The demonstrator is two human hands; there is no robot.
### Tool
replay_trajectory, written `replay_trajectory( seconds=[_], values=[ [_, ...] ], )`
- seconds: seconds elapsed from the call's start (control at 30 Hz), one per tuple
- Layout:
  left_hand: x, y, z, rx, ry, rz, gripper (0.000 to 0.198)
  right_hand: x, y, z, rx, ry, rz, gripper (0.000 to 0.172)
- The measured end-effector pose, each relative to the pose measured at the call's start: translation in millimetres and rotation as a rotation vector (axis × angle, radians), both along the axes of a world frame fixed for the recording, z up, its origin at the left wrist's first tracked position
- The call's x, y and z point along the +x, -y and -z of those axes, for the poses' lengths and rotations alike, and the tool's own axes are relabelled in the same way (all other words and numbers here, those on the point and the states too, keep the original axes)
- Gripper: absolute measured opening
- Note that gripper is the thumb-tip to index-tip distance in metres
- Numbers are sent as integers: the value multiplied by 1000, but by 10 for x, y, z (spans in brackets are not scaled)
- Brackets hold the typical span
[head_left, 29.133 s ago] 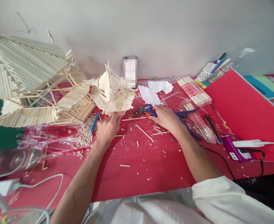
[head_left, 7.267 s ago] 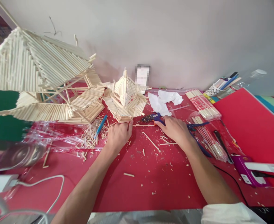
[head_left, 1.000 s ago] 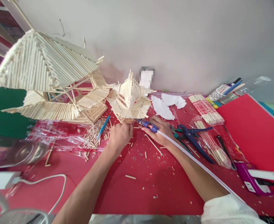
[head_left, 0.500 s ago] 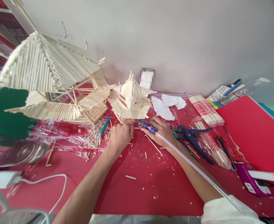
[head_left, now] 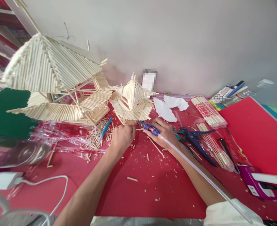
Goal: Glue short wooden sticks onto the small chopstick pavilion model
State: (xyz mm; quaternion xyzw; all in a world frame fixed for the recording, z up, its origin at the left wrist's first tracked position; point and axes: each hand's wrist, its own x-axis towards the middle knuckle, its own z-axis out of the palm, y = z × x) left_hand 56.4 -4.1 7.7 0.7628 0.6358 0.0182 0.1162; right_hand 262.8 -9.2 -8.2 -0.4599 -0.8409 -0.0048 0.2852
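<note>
My right hand (head_left: 163,132) is closed round a blue glue gun (head_left: 152,128). A long translucent glue stick (head_left: 195,171) runs from the gun's back end over my right forearm. The gun's nozzle points at the lower front edge of a small pavilion model made of wooden sticks (head_left: 131,105). My left hand (head_left: 123,136) is closed against the front of that model's base; its fingertips, and whatever they pinch, are hidden. A larger stick-built house model (head_left: 58,69) with a sloped roof stands to the left.
Stick offcuts (head_left: 96,141), a blue pen (head_left: 105,128) and plastic wrapping (head_left: 58,135) lie at left. On the right are torn white paper (head_left: 164,110), blue-handled cutters (head_left: 197,144), packs of sticks (head_left: 208,111), a red board (head_left: 256,138) and a purple power strip (head_left: 256,183).
The view has shifted very slightly. Both hands and the glue gun keep their places at the small model.
</note>
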Motion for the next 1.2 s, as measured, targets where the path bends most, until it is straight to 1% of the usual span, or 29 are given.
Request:
replay_trajectory(
  seconds=[0.17,0.4,0.67,0.87,1.03,1.2],
  values=[
    [5,7,-7,-3,0,-8,57,-16,0,-10,14,1,-12,36],
    [3,6,23,24,3,-9,58,-13,5,-18,18,9,-17,37],
    [7,8,-5,7,6,-2,61,-10,11,-24,15,12,-14,36],
    [-1,8,10,-4,6,-1,59,-18,24,-46,15,24,-9,37],
    [-4,12,15,2,30,-8,62,-11,77,-79,29,19,-11,36],
    [-4,61,-30,8,59,8,64,68,176,-97,38,-4,-1,32]
  ],
)
